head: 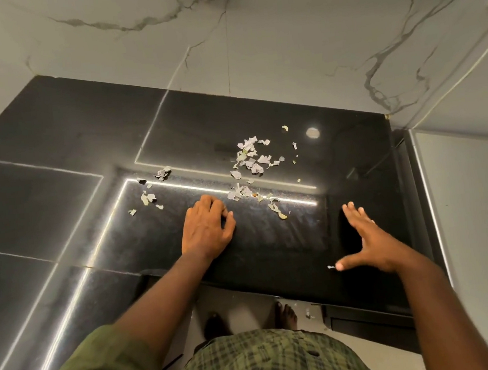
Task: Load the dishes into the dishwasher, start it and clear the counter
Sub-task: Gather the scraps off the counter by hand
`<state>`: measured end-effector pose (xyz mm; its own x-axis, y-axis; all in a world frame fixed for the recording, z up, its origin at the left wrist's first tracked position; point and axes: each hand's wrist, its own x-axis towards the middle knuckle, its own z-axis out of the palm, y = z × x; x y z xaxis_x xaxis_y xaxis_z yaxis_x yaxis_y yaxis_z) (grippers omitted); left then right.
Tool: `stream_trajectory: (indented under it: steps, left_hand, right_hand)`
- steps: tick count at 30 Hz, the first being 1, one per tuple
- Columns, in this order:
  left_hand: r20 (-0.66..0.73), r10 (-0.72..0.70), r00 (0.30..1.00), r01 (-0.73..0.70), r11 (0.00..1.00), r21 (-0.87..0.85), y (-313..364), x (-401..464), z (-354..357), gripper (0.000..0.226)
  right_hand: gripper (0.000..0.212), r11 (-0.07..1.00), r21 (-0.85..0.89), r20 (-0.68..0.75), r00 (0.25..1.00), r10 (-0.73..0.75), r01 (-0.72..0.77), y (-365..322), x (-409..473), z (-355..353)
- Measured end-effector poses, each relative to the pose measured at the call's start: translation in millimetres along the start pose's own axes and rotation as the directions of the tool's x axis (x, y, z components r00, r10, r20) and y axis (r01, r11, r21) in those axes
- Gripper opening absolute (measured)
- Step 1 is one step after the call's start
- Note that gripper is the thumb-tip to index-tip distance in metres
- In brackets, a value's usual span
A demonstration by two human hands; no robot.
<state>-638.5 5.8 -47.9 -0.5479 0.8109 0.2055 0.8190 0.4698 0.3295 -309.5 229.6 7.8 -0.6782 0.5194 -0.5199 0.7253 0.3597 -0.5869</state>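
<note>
Pale peel scraps (251, 160) lie scattered over the glossy black counter (295, 239), with a smaller cluster of scraps (148, 197) further left. My left hand (206, 227) rests palm down on the counter, fingers curled, just left of the nearest scraps (242, 192). My right hand (368, 238) hovers with fingers spread near the counter's front right, holding nothing. One tiny scrap (330, 267) lies by its thumb. No dishes or dishwasher show in this view.
A marble-patterned wall (252, 35) rises behind the counter and at the right (470, 193). The counter's front edge (247, 290) runs just before my body. My bare feet (286, 315) stand on the floor below. Bright light strips reflect across the counter.
</note>
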Motion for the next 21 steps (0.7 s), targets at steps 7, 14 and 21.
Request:
stream_trajectory:
  steps: [7, 14, 21]
  left_hand:
    - [0.001, 0.002, 1.0, -0.002, 1.0, 0.013, 1.0, -1.0, 1.0, 0.019]
    - [-0.004, -0.002, 1.0, 0.002, 1.0, 0.008, 2.4, -0.8, 1.6, 0.02]
    - [0.004, -0.015, 1.0, 0.015, 1.0, 0.003, 2.5, -2.1, -1.8, 0.02]
  right_hand:
    - [0.152, 0.962, -0.268, -0.014, 0.998, 0.057, -0.059, -8.7, 11.3, 7.7]
    - [0.08, 0.977, -0.148, -0.486, 0.872, 0.065, -0.156, -45.1, 41.4, 52.8]
    - [0.114, 0.992, -0.035, -0.036, 0.992, -0.119, 0.118, -5.0, 27.7, 11.7]
